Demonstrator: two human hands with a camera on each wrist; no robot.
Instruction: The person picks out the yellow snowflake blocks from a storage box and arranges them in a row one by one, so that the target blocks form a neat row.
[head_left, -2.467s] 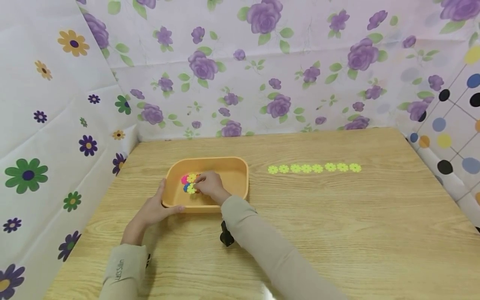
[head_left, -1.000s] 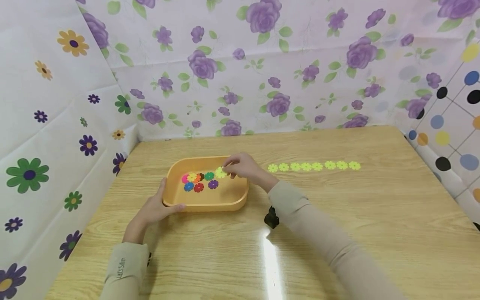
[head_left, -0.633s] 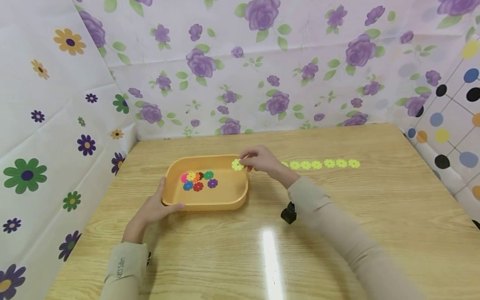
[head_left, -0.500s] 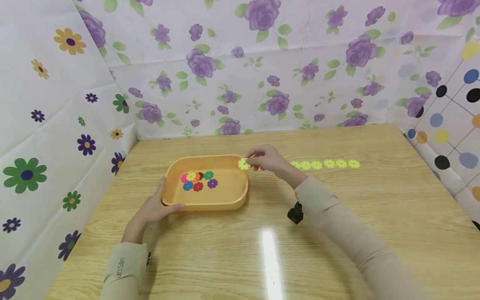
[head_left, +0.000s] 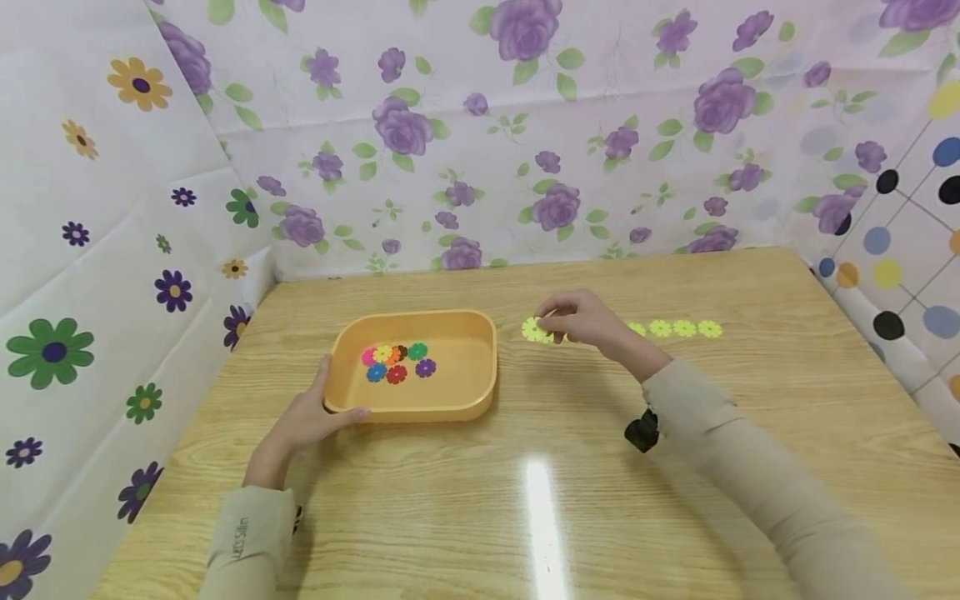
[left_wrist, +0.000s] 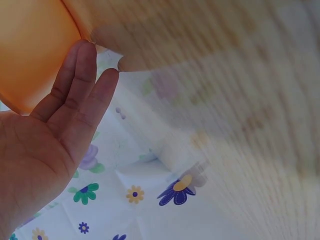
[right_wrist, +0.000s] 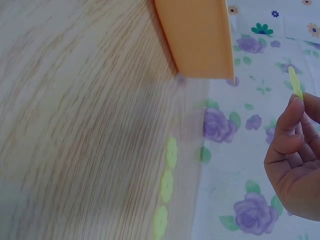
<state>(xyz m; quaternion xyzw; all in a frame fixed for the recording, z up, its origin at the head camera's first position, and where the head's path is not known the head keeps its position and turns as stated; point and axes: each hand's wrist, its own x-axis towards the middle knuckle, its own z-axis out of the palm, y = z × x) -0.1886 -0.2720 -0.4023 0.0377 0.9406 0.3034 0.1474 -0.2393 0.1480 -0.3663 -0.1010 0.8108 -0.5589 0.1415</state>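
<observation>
My right hand pinches a yellow-green flower-shaped plastic disc between thumb and fingers, just right of the tray. Edge-on, the same disc stands up from the fingertips in the right wrist view. Beyond that hand runs a row of matching yellow-green discs, its left part hidden by the hand and wrist. My left hand rests at the left front corner of an orange tray. Its thumb lies along the front rim, and in the left wrist view the straight fingers touch the outer wall.
Inside the tray lie several flower discs, among them a blue disc, a red disc, a purple disc and a green disc. A flowered cloth stands behind the wooden table.
My right hand has lifted the yellow-green disc from the tray and carried it right, past the tray's right rim. The left hand has stayed at the tray corner.
</observation>
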